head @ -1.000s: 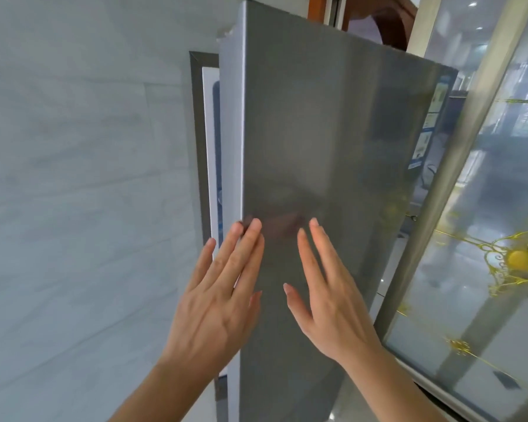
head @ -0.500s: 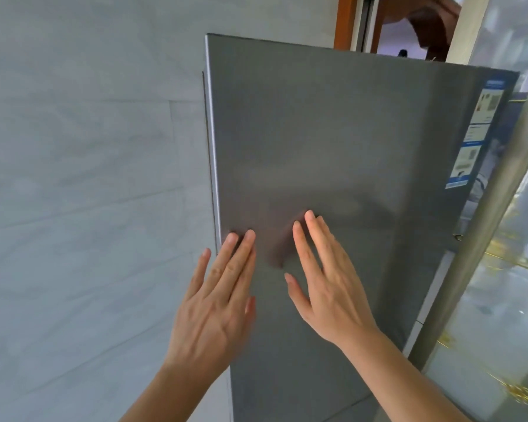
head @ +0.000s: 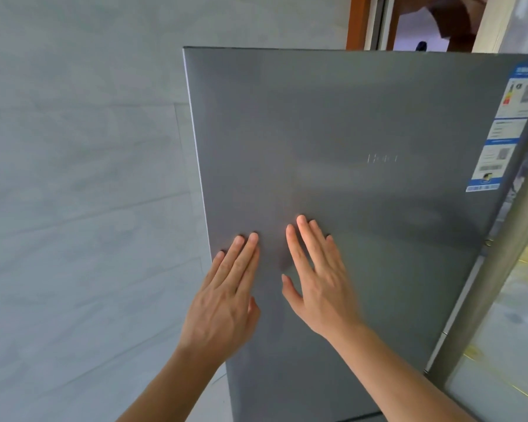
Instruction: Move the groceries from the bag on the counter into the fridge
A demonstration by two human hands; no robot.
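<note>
The grey fridge door [head: 363, 141] fills the middle of the view and looks closed, with no gap at its left edge. My left hand [head: 226, 300] lies flat against the door near that left edge, fingers straight. Just to its right, my right hand [head: 317, 284] also presses flat on the door with fingers spread. Neither hand holds anything. The bag, the counter and the groceries are out of view.
A pale tiled wall [head: 83, 208] runs along the left, close to the fridge's edge. Stickers [head: 500, 129] sit at the door's upper right. A metal post [head: 500, 269] and a glass panel [head: 509, 345] stand to the right; a wooden door frame [head: 355, 22] is behind.
The fridge door swung from partly open, with its inner edge showing, to closed. Both flat hands stayed on it and moved with it toward the fridge.
</note>
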